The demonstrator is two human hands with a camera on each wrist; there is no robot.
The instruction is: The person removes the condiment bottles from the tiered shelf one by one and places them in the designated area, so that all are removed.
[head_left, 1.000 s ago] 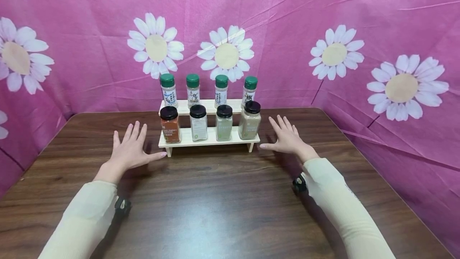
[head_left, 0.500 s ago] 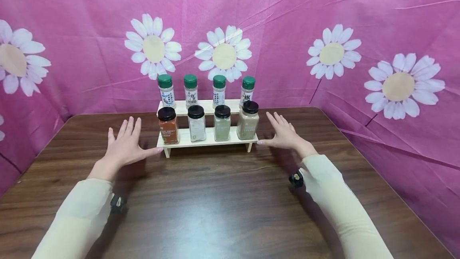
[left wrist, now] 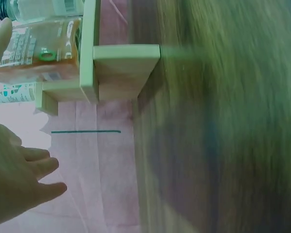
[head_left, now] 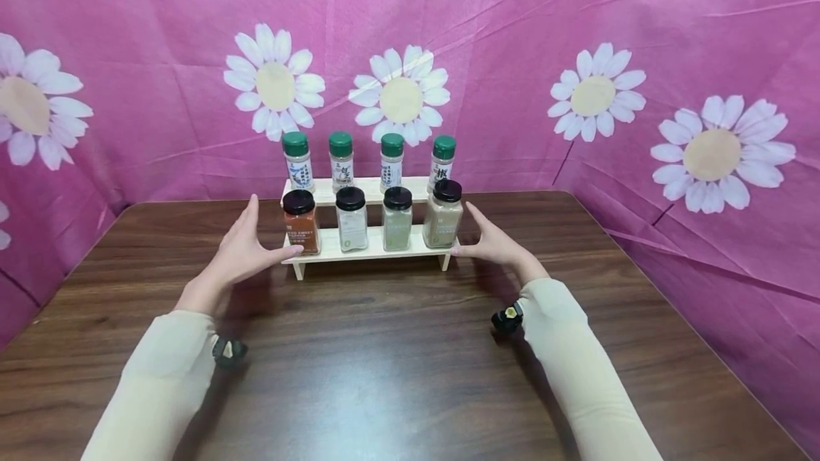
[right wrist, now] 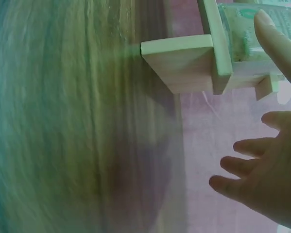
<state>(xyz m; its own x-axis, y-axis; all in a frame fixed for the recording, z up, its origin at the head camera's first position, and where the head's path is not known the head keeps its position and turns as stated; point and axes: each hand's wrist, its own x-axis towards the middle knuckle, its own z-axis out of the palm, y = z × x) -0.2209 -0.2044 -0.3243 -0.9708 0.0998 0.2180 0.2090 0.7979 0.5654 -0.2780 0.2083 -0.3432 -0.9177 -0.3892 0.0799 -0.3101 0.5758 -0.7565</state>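
A two-tier light wooden rack (head_left: 376,255) carries black-lidded spice jars on its lower shelf and green-capped shakers on the upper one. My left hand (head_left: 238,251) is at the rack's left end, fingers extended, its thumb in front of the red sweet pepper jar (head_left: 302,230). At the right end my right hand (head_left: 498,244) spreads its thumb and fingers beside the tan spice jar (head_left: 442,220), thumb tip close to the shelf's corner. In the left wrist view the left hand's fingers (left wrist: 43,165) are straight and apart. The right wrist view shows the right thumb (right wrist: 276,46) overlapping a jar.
Below and around the rack is a dark wooden table (head_left: 378,354). A pink cloth (head_left: 500,34) with large daisies hangs behind and beside it. The rack's short legs (right wrist: 184,63) stand on the tabletop near the back edge.
Both hands have moved inward towards the rack's ends, the left thumb now in front of the red jar. The rack and its jars stand where they were.
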